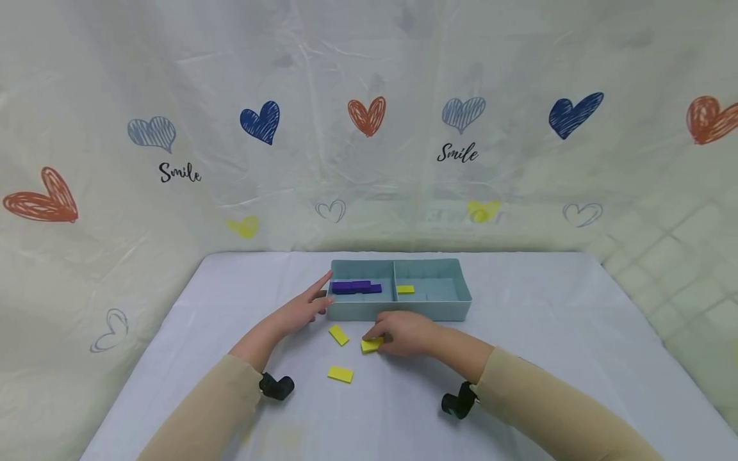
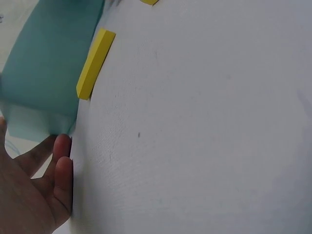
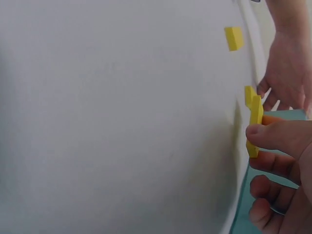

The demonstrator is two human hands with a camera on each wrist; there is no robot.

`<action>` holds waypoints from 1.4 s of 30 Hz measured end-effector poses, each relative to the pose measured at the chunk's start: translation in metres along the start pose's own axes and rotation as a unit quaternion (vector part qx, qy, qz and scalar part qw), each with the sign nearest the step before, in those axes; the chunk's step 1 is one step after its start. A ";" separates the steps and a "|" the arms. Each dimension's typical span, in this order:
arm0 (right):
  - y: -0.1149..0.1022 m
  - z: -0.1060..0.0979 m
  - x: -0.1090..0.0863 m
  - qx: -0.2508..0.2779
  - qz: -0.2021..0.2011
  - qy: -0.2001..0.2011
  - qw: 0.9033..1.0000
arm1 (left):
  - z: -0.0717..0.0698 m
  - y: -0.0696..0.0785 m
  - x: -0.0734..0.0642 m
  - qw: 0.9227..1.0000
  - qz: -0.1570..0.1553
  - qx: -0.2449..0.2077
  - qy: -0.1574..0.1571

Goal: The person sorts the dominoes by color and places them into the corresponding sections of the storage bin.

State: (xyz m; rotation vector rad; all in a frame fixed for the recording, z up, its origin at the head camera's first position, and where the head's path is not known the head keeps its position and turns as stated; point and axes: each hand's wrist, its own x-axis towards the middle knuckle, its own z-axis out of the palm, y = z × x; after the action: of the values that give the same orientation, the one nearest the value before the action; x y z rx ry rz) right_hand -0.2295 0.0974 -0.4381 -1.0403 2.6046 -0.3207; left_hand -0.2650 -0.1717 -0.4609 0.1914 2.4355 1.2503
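A light teal two-compartment box (image 1: pixel 398 312) lies at the back of the table. Several purple blocks (image 1: pixel 352 287) sit in its left compartment and one yellow block (image 1: pixel 405 289) in its right. My left hand (image 1: pixel 296 312) is at the box's left end, fingers spread; in the left wrist view its fingertips (image 2: pixel 62 144) meet the box's end or come very near it. Just in front of the box, my right hand (image 1: pixel 412 333) pinches a yellow block (image 3: pixel 256 126) between thumb and fingers. Two other yellow blocks, a nearer one (image 1: pixel 340 374) and a farther one (image 1: pixel 338 335), lie to its left.
A white cloth (image 1: pixel 548 333) covers the table. Behind it hangs a pale sheet (image 1: pixel 403 186) printed with hearts and "Smile". Each wrist bears a small black camera, the left one (image 1: pixel 278 387) and the right one (image 1: pixel 459 401) both hanging low over the cloth.
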 end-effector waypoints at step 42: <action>0.072 -0.081 -0.044 0.017 0.079 0.068 0.994 | 0.000 -0.004 0.002 1.000 0.010 -0.008 -0.003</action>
State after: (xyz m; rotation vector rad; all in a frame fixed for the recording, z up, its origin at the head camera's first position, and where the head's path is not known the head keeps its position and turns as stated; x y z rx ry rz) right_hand -0.2748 0.1863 -0.3770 -0.8221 2.7716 -0.4108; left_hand -0.2668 -0.1732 -0.4645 0.2146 2.4232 1.2759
